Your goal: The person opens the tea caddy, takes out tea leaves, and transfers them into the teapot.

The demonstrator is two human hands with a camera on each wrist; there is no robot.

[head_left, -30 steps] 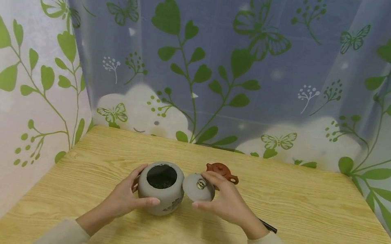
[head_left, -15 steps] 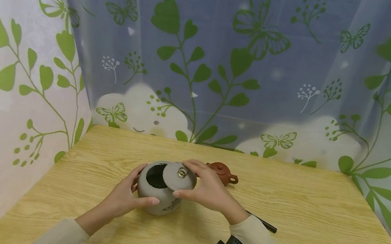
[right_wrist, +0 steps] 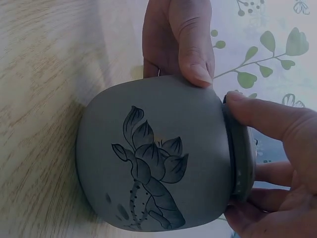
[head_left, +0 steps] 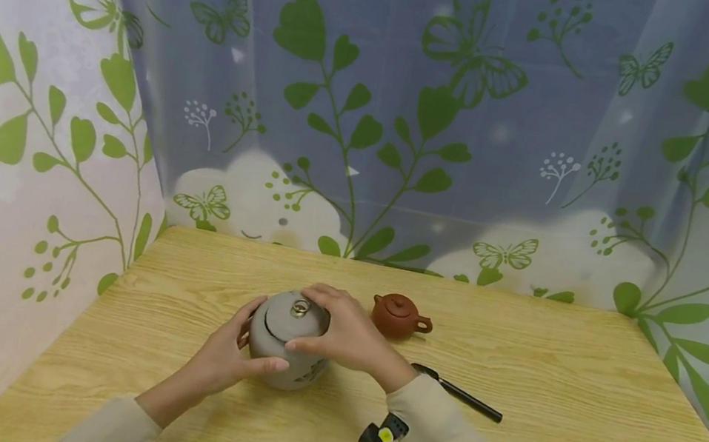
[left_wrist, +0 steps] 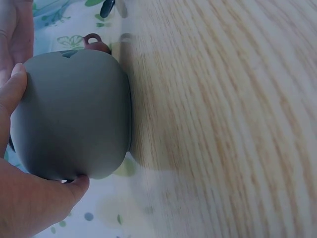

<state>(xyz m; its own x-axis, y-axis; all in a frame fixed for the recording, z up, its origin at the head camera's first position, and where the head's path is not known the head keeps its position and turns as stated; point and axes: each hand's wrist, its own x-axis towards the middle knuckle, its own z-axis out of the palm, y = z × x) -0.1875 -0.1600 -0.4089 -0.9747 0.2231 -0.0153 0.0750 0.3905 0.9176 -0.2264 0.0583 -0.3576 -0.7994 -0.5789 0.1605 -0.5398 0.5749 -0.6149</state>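
Observation:
A round grey jar (head_left: 281, 372) stands on the wooden table, with a dark lotus painted on its side in the right wrist view. My left hand (head_left: 223, 353) grips the jar from the left, thumb across its front. My right hand (head_left: 349, 332) holds the grey lid (head_left: 285, 316) by its edge, thumb in front and fingers behind. The lid, topped by a brass-coloured ring knob (head_left: 300, 308), covers the jar's mouth, with a dark gap along its left rim. In the right wrist view the lid (right_wrist: 242, 158) sits right at the jar's rim.
A small reddish-brown teapot (head_left: 397, 318) stands behind and right of the jar, handle to the right. A black-handled tool (head_left: 466, 398) lies on the wooden table (head_left: 573, 399) beyond my right wrist. A leaf-patterned curtain (head_left: 357, 199) rises behind the table's far edge.
My right hand has carried the lid leftward from beside the jar to over its mouth. The left hand keeps its grip on the jar. More of the teapot and the black-handled tool shows.

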